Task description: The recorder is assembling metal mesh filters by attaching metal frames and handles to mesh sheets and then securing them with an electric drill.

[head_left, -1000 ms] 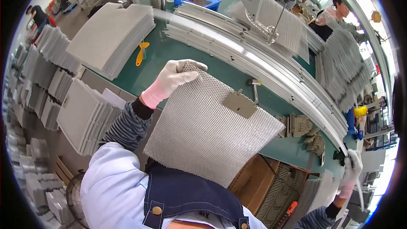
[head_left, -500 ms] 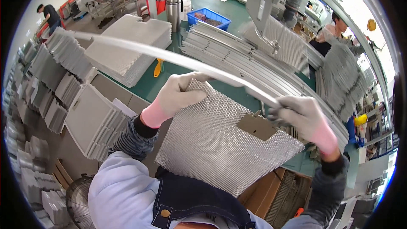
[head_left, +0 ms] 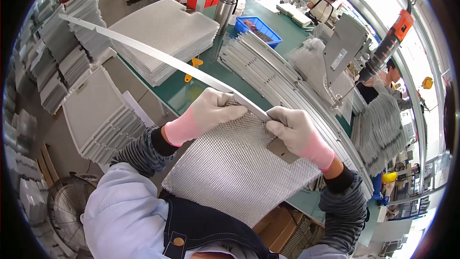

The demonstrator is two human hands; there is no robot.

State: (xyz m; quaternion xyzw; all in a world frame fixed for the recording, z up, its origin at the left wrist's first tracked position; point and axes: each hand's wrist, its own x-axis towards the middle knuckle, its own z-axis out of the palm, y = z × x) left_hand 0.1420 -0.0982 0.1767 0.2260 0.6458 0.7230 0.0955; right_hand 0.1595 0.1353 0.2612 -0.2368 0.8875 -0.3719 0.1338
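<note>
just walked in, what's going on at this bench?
A person in gloves is working on a metal mesh sheet. The left hand pinches its top corner, while the right hand grips a long metal strip near one end, at the sheet's upper edge. Whether the strip is seated there can't be told. A tan plate at that edge is partly covered by the right hand. More mesh sheets are stacked on the table.

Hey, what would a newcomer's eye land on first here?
Probably the long pale strip slanting in from upper left, its near end pinched by the right hand beside the left hand, which grips a shiny mesh sheet. Next, the orange drill at upper right, then the blue bin on the green table.
</note>
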